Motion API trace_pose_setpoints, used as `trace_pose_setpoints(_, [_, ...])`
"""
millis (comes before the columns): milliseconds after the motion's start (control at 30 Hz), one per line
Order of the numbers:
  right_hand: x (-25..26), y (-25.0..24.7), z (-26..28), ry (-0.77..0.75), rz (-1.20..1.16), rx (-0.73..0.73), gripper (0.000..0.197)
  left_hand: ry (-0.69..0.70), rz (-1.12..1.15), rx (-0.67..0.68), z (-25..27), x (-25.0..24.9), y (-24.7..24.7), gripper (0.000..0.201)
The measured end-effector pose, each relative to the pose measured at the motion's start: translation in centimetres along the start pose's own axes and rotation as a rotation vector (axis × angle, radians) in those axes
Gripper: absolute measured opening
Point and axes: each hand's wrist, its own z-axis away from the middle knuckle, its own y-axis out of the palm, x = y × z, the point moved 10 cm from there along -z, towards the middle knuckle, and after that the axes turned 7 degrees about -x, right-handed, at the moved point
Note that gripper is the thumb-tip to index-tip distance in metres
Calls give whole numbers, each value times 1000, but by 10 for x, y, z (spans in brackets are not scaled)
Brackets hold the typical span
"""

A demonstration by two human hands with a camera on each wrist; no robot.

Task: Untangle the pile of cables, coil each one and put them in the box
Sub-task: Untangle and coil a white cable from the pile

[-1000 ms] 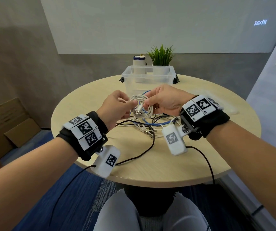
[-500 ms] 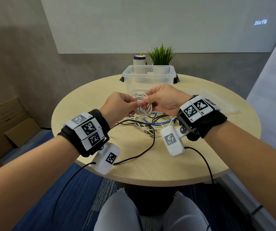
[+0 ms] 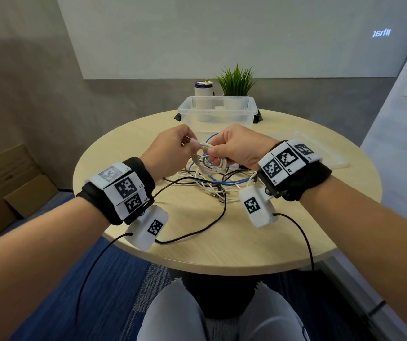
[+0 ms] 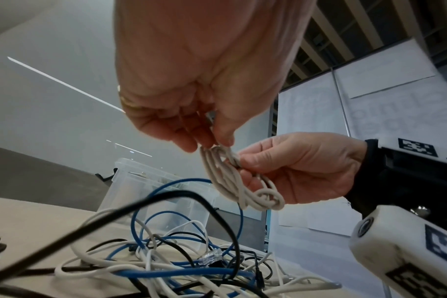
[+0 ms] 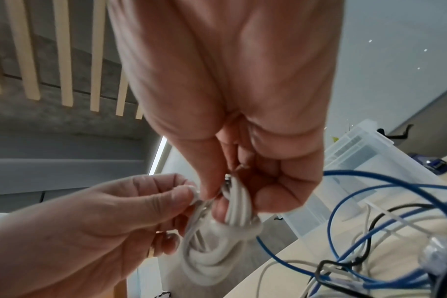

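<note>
A coiled white cable (image 3: 208, 161) (image 4: 232, 181) (image 5: 212, 238) hangs above the table between both hands. My left hand (image 3: 173, 148) (image 4: 207, 139) pinches its top end with thumb and fingertips. My right hand (image 3: 232, 146) (image 5: 232, 193) grips the bundled loops with its fingers curled around them. Below lies the tangled pile (image 3: 212, 183) (image 4: 181, 262) of blue, black and white cables on the round table (image 3: 259, 242). The clear plastic box (image 3: 218, 112) (image 4: 146, 181) (image 5: 357, 153) stands just beyond the hands, at the far side.
A white cylinder with a blue band (image 3: 203, 88) and a small potted plant (image 3: 235, 81) stand behind the box. A clear lid (image 3: 320, 151) lies at the right of the table. Cardboard boxes (image 3: 5, 183) sit on the floor at left.
Both hands lifted the white coil slightly and drew closer together on it. The plug that dangled under the coil a second ago is now tucked between the hands.
</note>
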Motion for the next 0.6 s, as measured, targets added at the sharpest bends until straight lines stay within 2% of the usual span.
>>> trace_pose_setpoints(167, [2,1,-3,-67,151,11,16,-37,243,-36,-3,0,-10,10])
trace_pose_setpoints(300, [1,7,-3,-87,157,30,16,-58,455,-24,-2,-2,-11,19])
trace_pose_setpoints(467, [2,6,-3,-103,196,-1,25,-95,378,-18,-5,8,-9,21])
trace_pose_setpoints(533, [6,3,-1,-128,238,-25,28,-185,375,-8,-4,18,-5,28])
trace_pose_setpoints(600, [10,-2,0,-143,258,-52,28,-391,428,76,3,34,7,49])
